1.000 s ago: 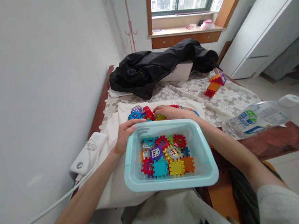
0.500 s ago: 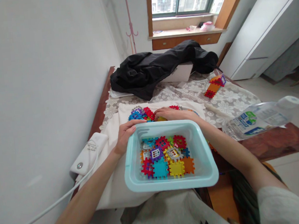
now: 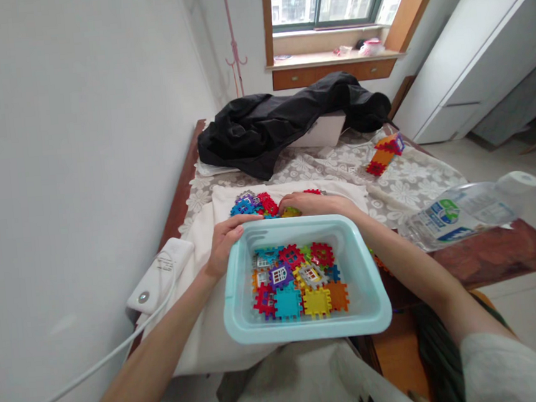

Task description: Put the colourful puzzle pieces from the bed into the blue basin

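Observation:
A light blue plastic tub (image 3: 307,330) is in front of me, tilted so that its inside faces me. My left hand (image 3: 226,242) grips its upper left corner, thumb along the rim. In the tub lie several flat toothed interlocking blocks (image 3: 288,302) in turquoise, yellow, orange, red and purple, some with window shapes. Behind the far rim, my right hand (image 3: 306,202) curls over a pile of similar blocks (image 3: 245,206). A yellow block (image 3: 291,212) shows beneath its fingers. The tub's rim partly hides that hand, so whatever it pinches is unclear.
A white cloth (image 3: 204,331) and a floral tablecloth (image 3: 435,177) cover the table. A clear bottle (image 3: 461,215) stands at the right, an assembled block shape (image 3: 385,154) beyond it. Black clothing (image 3: 261,126) lies at the back. A white power strip (image 3: 162,276) sits by the wall.
My right hand has shifted slightly right over the pile, uncovering a little more of the blocks. The left hand and the tub stay practically where they were.

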`<action>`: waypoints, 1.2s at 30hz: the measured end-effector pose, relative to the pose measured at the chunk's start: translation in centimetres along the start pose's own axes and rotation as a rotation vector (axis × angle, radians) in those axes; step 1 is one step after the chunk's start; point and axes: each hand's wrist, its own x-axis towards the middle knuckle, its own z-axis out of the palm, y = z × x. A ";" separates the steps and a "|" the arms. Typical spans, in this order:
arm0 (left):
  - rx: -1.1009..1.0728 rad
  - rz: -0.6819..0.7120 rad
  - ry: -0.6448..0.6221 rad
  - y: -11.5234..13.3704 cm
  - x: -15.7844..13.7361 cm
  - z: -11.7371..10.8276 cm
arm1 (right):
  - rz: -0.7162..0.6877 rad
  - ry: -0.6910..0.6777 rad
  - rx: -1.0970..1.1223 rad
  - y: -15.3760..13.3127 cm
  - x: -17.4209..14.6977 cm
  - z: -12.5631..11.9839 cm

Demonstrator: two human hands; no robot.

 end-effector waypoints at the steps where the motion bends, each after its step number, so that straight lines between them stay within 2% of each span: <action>1: -0.003 0.001 -0.002 -0.1 0.0 0.0 | 0.010 0.005 0.003 0.1 0.1 0.0; 10: 0.009 0.007 -0.006 -0.2 -0.1 -0.2 | 0.044 0.116 0.064 2.6 0.8 -0.7; 20: -0.020 0.020 -0.002 0.5 0.0 0.2 | -0.107 0.194 0.248 2.8 -0.6 -3.1; 23: -0.023 0.019 -0.008 0.5 0.0 0.3 | -0.129 0.270 0.285 2.2 -1.3 -4.2; 26: -0.017 0.021 -0.008 0.2 0.0 0.1 | -0.160 0.415 0.379 0.9 -2.2 -5.3; 29: 0.002 0.017 -0.006 -0.2 0.0 -0.2 | -0.216 0.587 0.503 -1.4 -3.2 -6.0; 31: 0.016 0.015 -0.012 -0.4 0.0 -0.3 | -0.267 0.638 0.561 -3.4 -3.8 -6.1; 33: 0.016 0.013 -0.019 -0.5 0.0 -0.3 | -0.316 0.575 0.576 -5.4 -4.2 -6.0; 36: 0.015 0.018 -0.022 -0.4 0.0 -0.3 | -0.384 0.292 0.506 -7.6 -4.0 -5.3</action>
